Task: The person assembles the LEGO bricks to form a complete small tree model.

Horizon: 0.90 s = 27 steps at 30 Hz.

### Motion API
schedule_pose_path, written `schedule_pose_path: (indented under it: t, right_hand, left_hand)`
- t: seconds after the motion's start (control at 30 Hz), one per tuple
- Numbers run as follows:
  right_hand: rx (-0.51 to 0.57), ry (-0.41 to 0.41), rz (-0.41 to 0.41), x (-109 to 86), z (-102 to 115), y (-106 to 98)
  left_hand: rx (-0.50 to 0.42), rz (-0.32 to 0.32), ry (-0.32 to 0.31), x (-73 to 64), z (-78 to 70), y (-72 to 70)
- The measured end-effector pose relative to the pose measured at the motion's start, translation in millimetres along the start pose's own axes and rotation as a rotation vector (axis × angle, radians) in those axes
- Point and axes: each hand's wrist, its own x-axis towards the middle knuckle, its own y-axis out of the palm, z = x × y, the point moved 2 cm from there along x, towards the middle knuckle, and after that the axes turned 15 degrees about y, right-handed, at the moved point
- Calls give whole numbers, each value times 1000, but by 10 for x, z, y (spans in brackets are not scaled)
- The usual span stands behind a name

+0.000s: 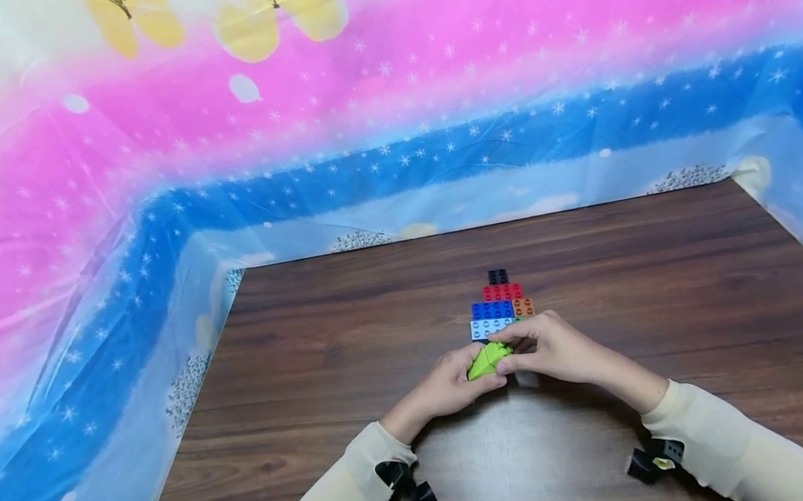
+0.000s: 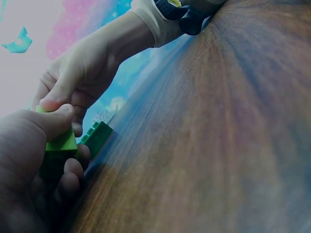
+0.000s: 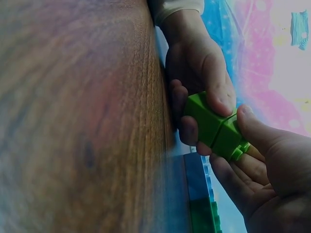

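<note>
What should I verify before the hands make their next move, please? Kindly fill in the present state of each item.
1. Left hand grips the lime bricks: ok.
2. Right hand also holds them: ok.
3. Lime bricks pressed fully together: cannot tell; a seam shows between them.
4. Green brick fully visible from the head view: not ok; the right hand covers part of it.
5. Black brick and red brick uncovered by the hands in the head view: ok.
6. Blue brick beside the orange brick: ok.
</note>
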Motion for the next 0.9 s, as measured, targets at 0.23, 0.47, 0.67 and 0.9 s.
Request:
schedule_pose_path:
  t: [0.23, 0.47, 0.67, 0.9]
  right_hand:
    - [-4, 20, -4, -11, 22, 3]
    - [-10, 28, -30, -23, 6, 16]
    - [-3, 22, -36, -29, 20, 21]
    - [-20, 26, -66, -45, 43, 19]
  left_hand:
    - [10, 1, -5, -6, -1, -14]
    - [40, 1, 2, -4, 8, -14]
    - [43, -4, -7, -9, 0, -16]
    - [61, -2, -10, 6, 2, -19]
